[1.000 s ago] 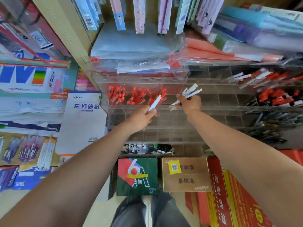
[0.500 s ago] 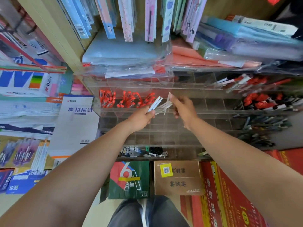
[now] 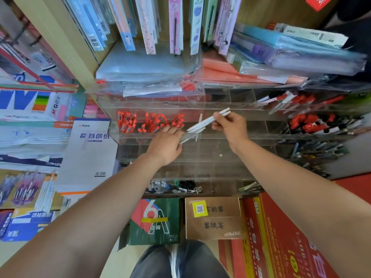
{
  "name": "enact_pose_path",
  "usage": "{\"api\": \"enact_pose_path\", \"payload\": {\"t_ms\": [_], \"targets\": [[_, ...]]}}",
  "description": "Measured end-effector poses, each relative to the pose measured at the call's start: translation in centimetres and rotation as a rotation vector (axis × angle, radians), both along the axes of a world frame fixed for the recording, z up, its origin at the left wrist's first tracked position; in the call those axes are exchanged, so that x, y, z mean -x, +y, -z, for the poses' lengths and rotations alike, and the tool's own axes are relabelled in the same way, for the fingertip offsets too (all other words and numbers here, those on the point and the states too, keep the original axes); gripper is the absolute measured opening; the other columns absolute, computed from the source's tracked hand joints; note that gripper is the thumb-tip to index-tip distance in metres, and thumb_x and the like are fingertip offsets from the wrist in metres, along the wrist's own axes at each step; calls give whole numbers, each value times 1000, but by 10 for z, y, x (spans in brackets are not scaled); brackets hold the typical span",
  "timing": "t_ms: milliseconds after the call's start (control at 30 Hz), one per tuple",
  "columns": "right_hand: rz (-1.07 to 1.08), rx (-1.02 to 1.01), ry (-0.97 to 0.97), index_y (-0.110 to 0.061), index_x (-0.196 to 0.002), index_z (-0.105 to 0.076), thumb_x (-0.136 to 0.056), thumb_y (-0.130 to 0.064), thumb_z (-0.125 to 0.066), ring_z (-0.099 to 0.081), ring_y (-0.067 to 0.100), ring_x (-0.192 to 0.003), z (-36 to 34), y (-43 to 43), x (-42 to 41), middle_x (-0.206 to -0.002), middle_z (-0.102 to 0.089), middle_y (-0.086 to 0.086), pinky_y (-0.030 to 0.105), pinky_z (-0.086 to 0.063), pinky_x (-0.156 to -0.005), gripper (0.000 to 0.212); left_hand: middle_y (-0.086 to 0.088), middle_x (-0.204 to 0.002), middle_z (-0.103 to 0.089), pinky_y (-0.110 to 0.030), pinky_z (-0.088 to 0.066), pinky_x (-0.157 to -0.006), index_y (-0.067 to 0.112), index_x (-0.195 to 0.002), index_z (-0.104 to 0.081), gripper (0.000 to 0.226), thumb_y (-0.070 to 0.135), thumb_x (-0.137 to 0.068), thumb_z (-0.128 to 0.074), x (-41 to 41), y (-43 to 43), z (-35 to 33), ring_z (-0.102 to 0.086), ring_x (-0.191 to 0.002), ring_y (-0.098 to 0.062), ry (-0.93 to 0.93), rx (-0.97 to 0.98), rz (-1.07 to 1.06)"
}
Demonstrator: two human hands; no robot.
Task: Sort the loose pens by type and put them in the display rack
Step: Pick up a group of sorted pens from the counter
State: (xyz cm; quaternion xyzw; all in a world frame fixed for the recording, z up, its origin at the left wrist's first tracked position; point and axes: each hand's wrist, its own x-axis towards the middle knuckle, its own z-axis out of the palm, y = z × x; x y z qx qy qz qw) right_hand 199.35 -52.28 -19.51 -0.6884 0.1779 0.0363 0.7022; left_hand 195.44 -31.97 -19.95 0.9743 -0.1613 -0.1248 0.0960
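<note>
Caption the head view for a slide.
Right hand grips white pens, left hand pinches their lower ends, over the display rack.

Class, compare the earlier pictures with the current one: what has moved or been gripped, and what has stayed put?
A second ago the left hand held one pen apart from the bundle in the right hand. Now both hands hold the white pens as one bundle, left at the lower ends, right near the upper ends. The red pens stayed in their compartment of the display rack.

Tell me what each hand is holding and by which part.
The right hand grips a bundle of white pens near their upper ends. The left hand pinches the same pens at their lower ends.
</note>
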Motion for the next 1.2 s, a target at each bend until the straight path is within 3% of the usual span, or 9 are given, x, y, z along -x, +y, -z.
{"api": "enact_pose_path", "payload": {"t_ms": [200,333,433,600,733,833,933,1033,1200], "targets": [[9,124,-31,-6,-83,-67,-87,-6,-68,-68,17,-68,11,17,-9,-76,-68,4,29,-59,-73,4,-4,-161,5,-38,-5,-119,13,-153,-1,74,28,-97,-47,15,6,11,1,-149,-21,207,-132,-12],[-62,244,9,-18,-70,-66,-82,-8,-73,-71,26,-76,35,30,-12,-76,-69,8,44,-58,-81,18,-4,-161,8,-35,-2,-118,12,-153,1,74,26,-98,-46,16,4,13,3,-149,-19,201,-103,-35],[-66,309,-1,-19,-76,-67,-81,-7,-73,-70,29,-80,47,36,-14,-79,-69,7,47,-58,-80,14,-3,-161,8,-34,-1,-119,14,-153,0,75,25,-97,-48,17,6,15,3,-149,-18,193,-86,-40],[-122,521,-100,-16,-85,-69,-83,-6,-68,-67,26,-82,53,33,-15,-85,-69,6,44,-55,-84,11,-2,-161,7,-35,-3,-119,15,-154,-2,74,23,-97,-48,16,7,17,1,-149,-18,185,-74,-50],[-250,728,-137,-12,-96,-73,-85,-8,-67,-59,17,-80,48,26,-11,-102,-62,10,29,-49,-87,13,-2,-162,5,-36,-4,-119,15,-154,-4,72,24,-97,-48,16,7,20,0,-149,-18,176,-59,-55],[-289,794,-198,-16,-98,-68,-85,-11,-68,-60,19,-81,40,26,-4,-101,-58,4,34,-51,-84,15,-3,-162,0,-36,-8,-119,14,-153,-14,67,23,-96,-48,17,10,19,-6,-148,-21,151,-28,-50],[-381,801,-276,-16,-103,-65,-88,-13,-64,-59,13,-72,29,39,11,-96,-57,-3,32,-52,-76,15,-6,-157,-23,-39,-22,-115,17,-146,-36,53,21,-95,-48,24,18,15,-26,-142,-25,68,38,-72],[-539,821,-354,-17,-109,-63,-92,-18,-59,-59,8,-63,21,65,28,-86,-61,-9,28,-49,-64,17,-3,-136,-48,-37,-36,-102,20,-132,-53,38,21,-94,-48,37,39,10,-45,-124,-24,-6,55,-106],[-831,945,-401,-17,-112,-63,-95,-22,-56,-60,7,-68,21,139,59,-90,-68,-7,22,-48,-63,19,-6,-110,-59,-36,-44,-82,17,-115,-61,28,19,-92,-45,77,119,7,-56,-103,-27,-20,21,-220]]}}
